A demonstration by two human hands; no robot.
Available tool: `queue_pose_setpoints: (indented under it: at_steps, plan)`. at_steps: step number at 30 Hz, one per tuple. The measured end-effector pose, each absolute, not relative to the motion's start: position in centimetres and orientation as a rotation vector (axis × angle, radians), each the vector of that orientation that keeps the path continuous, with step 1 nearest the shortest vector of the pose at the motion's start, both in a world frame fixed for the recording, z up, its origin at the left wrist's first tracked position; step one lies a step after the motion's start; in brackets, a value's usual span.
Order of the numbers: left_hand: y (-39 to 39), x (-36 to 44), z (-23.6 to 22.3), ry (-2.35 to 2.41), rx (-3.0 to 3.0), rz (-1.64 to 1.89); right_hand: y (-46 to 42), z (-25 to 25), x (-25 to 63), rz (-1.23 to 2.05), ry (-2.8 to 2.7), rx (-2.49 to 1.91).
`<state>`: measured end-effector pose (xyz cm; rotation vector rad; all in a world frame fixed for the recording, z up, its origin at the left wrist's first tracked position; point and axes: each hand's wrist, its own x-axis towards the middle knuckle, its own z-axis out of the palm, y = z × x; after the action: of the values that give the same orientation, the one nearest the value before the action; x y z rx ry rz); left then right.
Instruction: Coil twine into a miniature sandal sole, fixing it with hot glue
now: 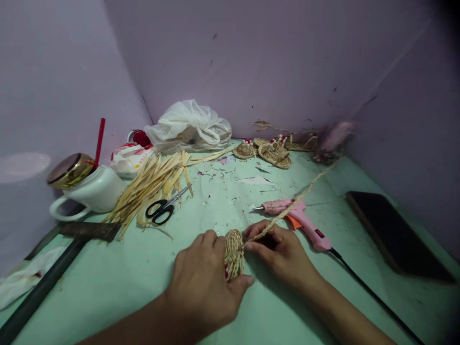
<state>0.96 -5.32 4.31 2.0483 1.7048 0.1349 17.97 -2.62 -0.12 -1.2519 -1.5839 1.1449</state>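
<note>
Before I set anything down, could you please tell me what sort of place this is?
Probably a small craft workspace: on the table lie a pink glue gun and scissors, while the left hand holds a coiled, braided piece.

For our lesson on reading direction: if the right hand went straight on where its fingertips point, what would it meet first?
The right hand would probably meet the coiled piece first, though depth is unclear.

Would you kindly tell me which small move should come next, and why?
Perhaps the right hand should press the braided cord against the coiled piece: that hand pinches the cord right beside it, the left hand grips the piece, and more cord extends unwound.
</note>
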Motion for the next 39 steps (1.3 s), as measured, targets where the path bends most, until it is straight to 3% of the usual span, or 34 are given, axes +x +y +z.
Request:
queue_pose_setpoints:
  at_steps: [15,27,33,39]
  plan:
    - [-4.9,1.0,3.8,1.748,2.091,0.066,-3.0,0.5,17.9,1.220,-1.498,-1.749]
    - [-4.6,1.0,5.6,1.627,2.105,-0.144,-2.7,0.9,18.5,1.386,-1.408,-1.580]
    - [-4.2,0.9,5.9,1.587,2.097,-0.233,-2.5,1.4,19.0,1.654,-1.251,-1.405]
    - [-4.3,0.8,5.6,1.579,2.132,-0.244,-2.5,2.0,19.2,1.667,-1.153,-1.463]
